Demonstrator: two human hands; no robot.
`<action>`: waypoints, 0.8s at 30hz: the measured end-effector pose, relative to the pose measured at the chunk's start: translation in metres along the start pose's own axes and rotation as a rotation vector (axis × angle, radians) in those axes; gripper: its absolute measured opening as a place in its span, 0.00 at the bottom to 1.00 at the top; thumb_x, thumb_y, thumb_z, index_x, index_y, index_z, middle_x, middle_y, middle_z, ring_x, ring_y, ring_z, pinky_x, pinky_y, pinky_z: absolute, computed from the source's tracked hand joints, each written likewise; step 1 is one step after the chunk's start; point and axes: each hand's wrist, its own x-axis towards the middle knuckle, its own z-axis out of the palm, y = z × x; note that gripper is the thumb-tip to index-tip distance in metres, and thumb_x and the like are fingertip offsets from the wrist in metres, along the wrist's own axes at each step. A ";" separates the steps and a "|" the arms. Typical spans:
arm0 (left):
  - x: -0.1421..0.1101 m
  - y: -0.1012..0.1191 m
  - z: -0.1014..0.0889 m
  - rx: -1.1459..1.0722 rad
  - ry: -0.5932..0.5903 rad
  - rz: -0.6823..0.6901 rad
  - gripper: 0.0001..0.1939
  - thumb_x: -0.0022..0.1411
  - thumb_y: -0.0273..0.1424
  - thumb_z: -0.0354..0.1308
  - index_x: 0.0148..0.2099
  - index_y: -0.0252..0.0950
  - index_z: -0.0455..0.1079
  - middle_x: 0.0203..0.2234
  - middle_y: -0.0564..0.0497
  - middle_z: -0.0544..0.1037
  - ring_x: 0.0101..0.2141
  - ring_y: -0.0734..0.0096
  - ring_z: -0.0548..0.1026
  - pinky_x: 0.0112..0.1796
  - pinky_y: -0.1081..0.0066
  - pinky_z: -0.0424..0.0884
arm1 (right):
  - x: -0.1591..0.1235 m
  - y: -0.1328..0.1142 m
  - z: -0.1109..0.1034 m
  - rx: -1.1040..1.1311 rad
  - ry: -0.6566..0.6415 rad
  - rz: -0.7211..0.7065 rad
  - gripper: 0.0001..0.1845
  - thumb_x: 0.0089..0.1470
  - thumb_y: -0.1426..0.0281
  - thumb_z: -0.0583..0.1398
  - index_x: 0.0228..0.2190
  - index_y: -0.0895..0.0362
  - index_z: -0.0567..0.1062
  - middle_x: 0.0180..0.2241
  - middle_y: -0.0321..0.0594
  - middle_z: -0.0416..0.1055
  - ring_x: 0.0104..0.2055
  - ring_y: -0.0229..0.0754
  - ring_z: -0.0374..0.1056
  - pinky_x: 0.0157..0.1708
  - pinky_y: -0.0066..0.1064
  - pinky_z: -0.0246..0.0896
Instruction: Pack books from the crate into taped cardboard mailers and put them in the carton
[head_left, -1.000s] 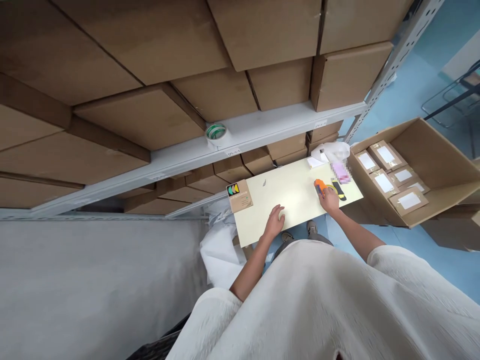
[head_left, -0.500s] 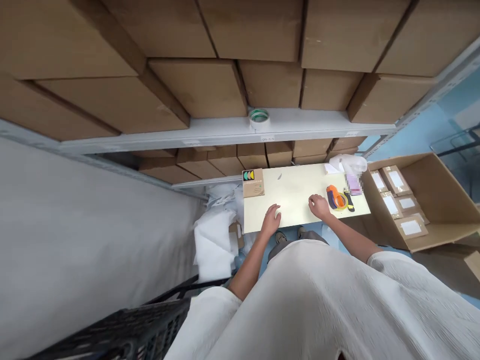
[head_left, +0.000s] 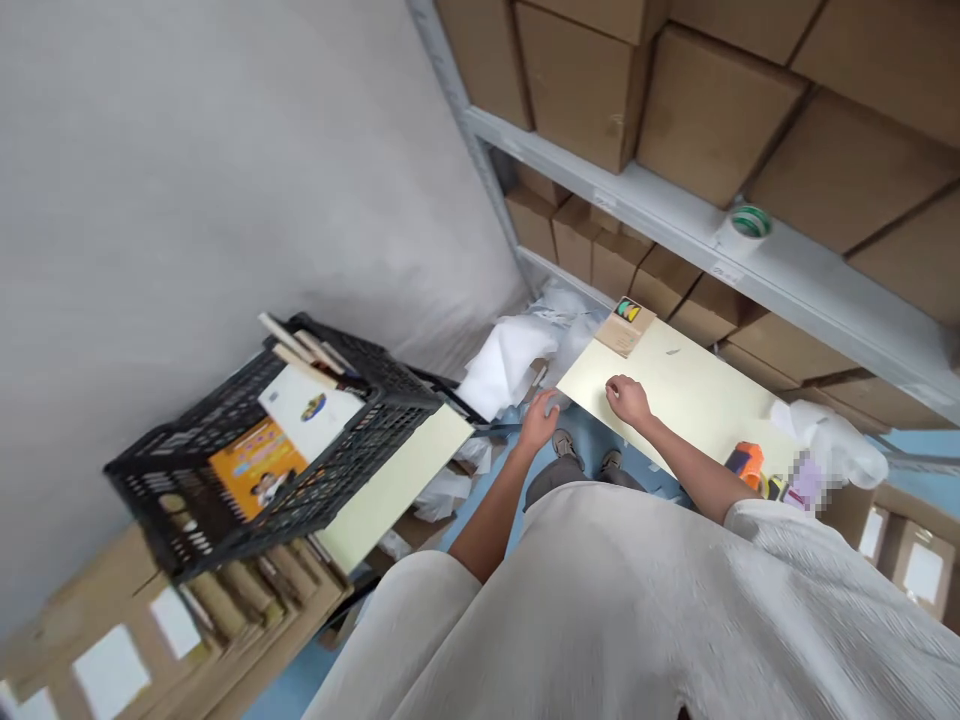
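My left hand (head_left: 538, 420) hangs in front of the near left corner of the pale yellow table (head_left: 675, 390). Its fingers are loosely spread and hold nothing. Over the table's near edge is my right hand (head_left: 628, 402), with its fingers curled in and no object showing in them. A flat brown cardboard box (head_left: 625, 335) with a coloured print lies at the far left corner. Beyond the right hand, a small grey blade-like piece (head_left: 673, 351) lies on the tabletop. An orange tape dispenser (head_left: 746, 463) is at the table's right end, partly behind my right forearm.
To the left, a black plastic crate (head_left: 382, 440) holds books, including an orange one (head_left: 259, 465). Below it stand cardboard boxes (head_left: 142, 610) with white labels. Shelving (head_left: 660, 195) with cartons and a tape roll (head_left: 746, 228) rises behind the table. White foam sheets (head_left: 506, 360) lie beside it.
My view has swung left, bringing the black crate and its books into sight. My right hand has moved left along the table, closer to the left hand, which has left the tabletop.
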 end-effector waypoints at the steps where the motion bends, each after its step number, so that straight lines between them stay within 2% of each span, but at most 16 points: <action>1: -0.005 -0.006 -0.009 -0.005 0.032 -0.021 0.20 0.69 0.28 0.57 0.61 0.40 0.76 0.63 0.41 0.77 0.67 0.54 0.74 0.69 0.51 0.69 | 0.008 -0.011 0.003 0.000 -0.017 -0.033 0.12 0.69 0.71 0.55 0.43 0.55 0.79 0.44 0.47 0.80 0.46 0.50 0.73 0.46 0.37 0.59; 4: -0.014 -0.024 -0.033 -0.024 0.124 -0.076 0.20 0.68 0.28 0.57 0.60 0.39 0.77 0.62 0.41 0.78 0.67 0.54 0.73 0.70 0.52 0.67 | 0.030 -0.043 0.014 -0.007 -0.065 -0.114 0.12 0.69 0.71 0.55 0.42 0.55 0.79 0.43 0.46 0.80 0.46 0.49 0.73 0.46 0.36 0.60; 8: -0.015 -0.050 -0.062 -0.074 0.196 -0.137 0.20 0.68 0.27 0.58 0.60 0.41 0.77 0.61 0.42 0.78 0.65 0.55 0.75 0.69 0.53 0.69 | 0.062 -0.081 0.034 -0.029 -0.106 -0.167 0.11 0.68 0.70 0.55 0.41 0.54 0.79 0.43 0.45 0.80 0.47 0.49 0.73 0.47 0.36 0.61; 16: 0.013 -0.106 -0.117 -0.138 0.165 -0.157 0.21 0.68 0.27 0.58 0.61 0.39 0.76 0.60 0.41 0.79 0.63 0.54 0.76 0.68 0.52 0.70 | 0.128 -0.155 0.097 0.061 -0.176 -0.150 0.10 0.66 0.71 0.57 0.42 0.54 0.79 0.42 0.44 0.80 0.45 0.47 0.75 0.50 0.35 0.67; 20: 0.037 -0.130 -0.122 -0.174 0.173 -0.248 0.21 0.68 0.26 0.58 0.62 0.39 0.76 0.61 0.40 0.79 0.64 0.51 0.76 0.68 0.50 0.70 | 0.156 -0.172 0.125 0.113 -0.239 -0.086 0.09 0.64 0.72 0.59 0.41 0.54 0.79 0.43 0.43 0.82 0.43 0.45 0.77 0.49 0.34 0.70; 24: 0.067 -0.158 -0.110 -0.247 0.202 -0.397 0.22 0.69 0.27 0.58 0.63 0.39 0.75 0.63 0.40 0.79 0.65 0.51 0.76 0.68 0.50 0.70 | 0.192 -0.168 0.156 0.160 -0.323 -0.040 0.07 0.62 0.72 0.60 0.40 0.54 0.79 0.42 0.42 0.83 0.43 0.45 0.78 0.48 0.33 0.71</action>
